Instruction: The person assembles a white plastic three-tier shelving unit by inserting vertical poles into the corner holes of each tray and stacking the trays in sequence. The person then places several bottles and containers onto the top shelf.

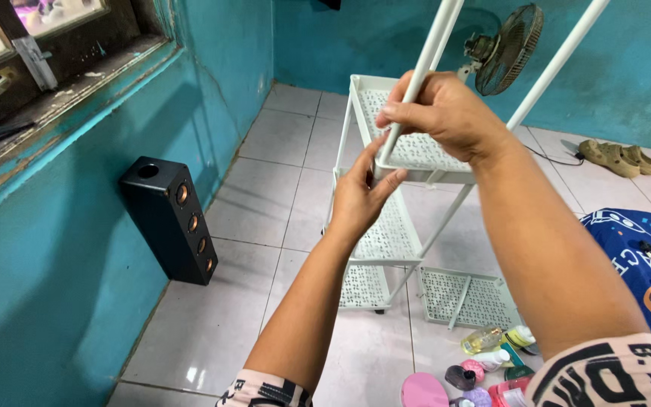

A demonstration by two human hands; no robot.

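Mid-assembly: right hand (446, 113) is fisted around a thin white plastic pole (420, 79), seating its lower end at the corner of the white perforated top tray (416, 154) of a three-tier rack. Left hand (363, 197), just below, pinches that corner. Pole's long axis is near vertical, tilted up-right. Next move likely calls for a straight push down.

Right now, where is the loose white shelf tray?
In the head view the loose white shelf tray lies flat on the tiled floor, lower right, beside the white rack and just above the toiletries.
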